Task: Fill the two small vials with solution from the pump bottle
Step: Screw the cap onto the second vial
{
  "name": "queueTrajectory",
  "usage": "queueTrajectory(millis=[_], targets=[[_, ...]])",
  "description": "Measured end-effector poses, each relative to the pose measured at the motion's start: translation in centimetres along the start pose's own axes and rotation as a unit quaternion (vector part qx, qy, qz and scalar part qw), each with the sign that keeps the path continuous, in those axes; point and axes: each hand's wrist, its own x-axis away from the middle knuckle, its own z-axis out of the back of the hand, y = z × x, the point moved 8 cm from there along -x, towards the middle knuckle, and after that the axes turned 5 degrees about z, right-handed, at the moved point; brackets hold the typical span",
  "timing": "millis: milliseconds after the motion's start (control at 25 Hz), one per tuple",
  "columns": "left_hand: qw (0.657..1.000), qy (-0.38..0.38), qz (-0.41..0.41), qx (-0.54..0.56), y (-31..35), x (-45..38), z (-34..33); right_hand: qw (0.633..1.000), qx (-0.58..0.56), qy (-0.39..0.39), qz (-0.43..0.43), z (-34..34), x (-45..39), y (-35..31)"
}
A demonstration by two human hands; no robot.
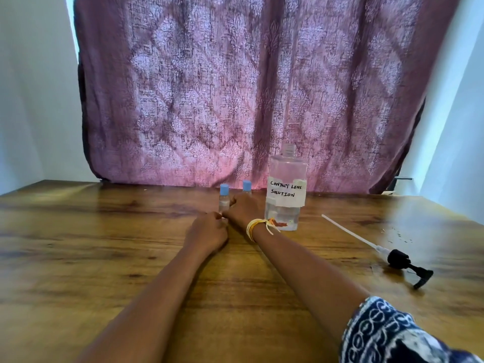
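In the head view, both arms reach forward across the brown wood-grain table [104,244] to the 2 small clear plastic vials with pale blue caps. The left hand [208,235] is curled, its fingertips meeting near the foot of the left vial [224,199]; whether it pinches the vial's base or only steadies it cannot be told. The right hand [245,208], with a yellow thread band [255,227] at its wrist, is curved beside that same vial, thumb towards it, and partly hides the right vial [247,186] just beyond its knuckles; a firm grip cannot be confirmed.

Both vials stand upright and capped, so the person seems to be settling or collecting them, not pouring.

Just right of the right wrist stands the clear plastic bottle labelled "Contact Lens Solution" [286,195], its neck open. Its black pump head with white dip tube [403,260] lies flat, well right of both hands, probably removed so solution could be poured directly.
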Motion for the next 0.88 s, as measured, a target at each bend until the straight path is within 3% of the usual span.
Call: queueTrajectory(millis=[160,320,440,520,560,640,680,800,880], targets=[[0.999,0.032,0.008,0.009,1.0,0.9,1.0,0.996,-0.042,-0.074,0.017,0.0,2.8,0.4],[0.993,0.080,-0.079,0.038,4.6,3.1,0.9,0.993,-0.011,-0.111,0.041,3.2,8.6,4.1],[0.991,0.017,-0.128,0.039,6.8,5.3,-1.3,0.993,0.020,-0.109,0.034,7.4,12.5,7.1],[0.985,-0.050,-0.165,0.014,8.4,6.9,-3.2,0.998,0.018,-0.055,0.013,10.9,14.6,8.9],[0.982,-0.069,-0.176,-0.027,8.7,7.7,-4.2,0.999,0.031,0.012,0.002,13.2,15.4,9.9],[0.974,-0.081,-0.168,-0.125,8.8,8.4,-5.4,0.979,0.136,0.149,-0.027,18.2,17.0,11.9],[0.972,-0.083,-0.156,-0.158,8.8,8.4,-5.7,0.964,0.205,0.158,-0.065,19.8,17.5,13.3],[0.965,-0.090,-0.135,-0.205,9.2,8.8,-6.0,0.951,0.234,0.049,-0.196,20.6,18.8,17.4],[0.966,-0.080,-0.135,-0.206,9.4,9.0,-5.8,0.958,0.224,0.033,-0.178,19.6,18.9,17.9]])
